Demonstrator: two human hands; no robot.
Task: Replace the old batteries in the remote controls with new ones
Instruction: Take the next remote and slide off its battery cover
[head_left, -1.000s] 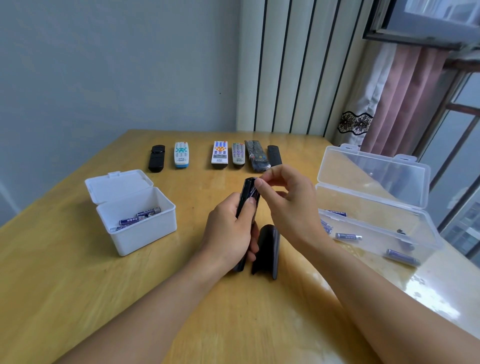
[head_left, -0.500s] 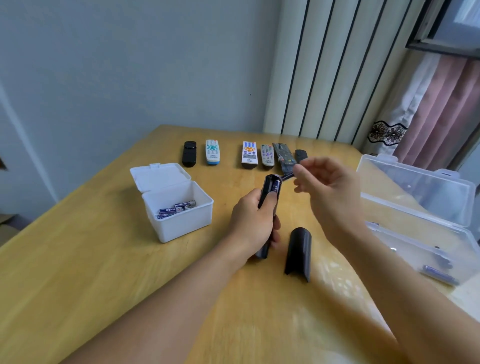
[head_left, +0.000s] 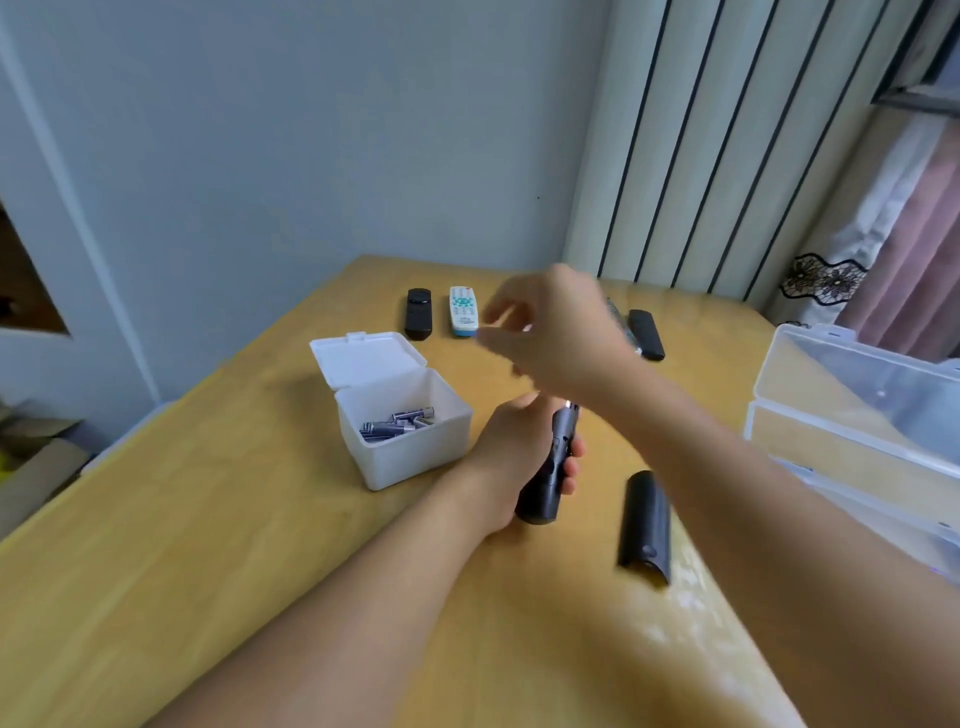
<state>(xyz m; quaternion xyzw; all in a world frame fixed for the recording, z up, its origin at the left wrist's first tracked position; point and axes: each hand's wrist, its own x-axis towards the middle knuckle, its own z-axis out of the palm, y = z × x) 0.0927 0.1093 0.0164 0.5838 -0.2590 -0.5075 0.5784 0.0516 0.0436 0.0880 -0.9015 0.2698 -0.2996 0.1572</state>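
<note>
On the yellow wooden counter (head_left: 171, 545), the left hand (head_left: 511, 457) gripped a slim black remote control (head_left: 550, 467), holding it tilted with its top end raised. The right hand (head_left: 550, 332) hung above it, blurred, fingers curled together as if pinching; whether it held anything could not be told. A loose black curved battery cover (head_left: 645, 525) lay on the counter just right of the held remote. To the left stood a small white plastic box (head_left: 410, 457), lid hinged open, with several purple-grey batteries (head_left: 397, 423) inside. A clear plastic lidded case (head_left: 852, 415) sat open at the right edge. Farther back lay a short black remote (head_left: 418, 313), a white remote with a blue base (head_left: 463, 310) and another black remote (head_left: 647, 333).
</note>
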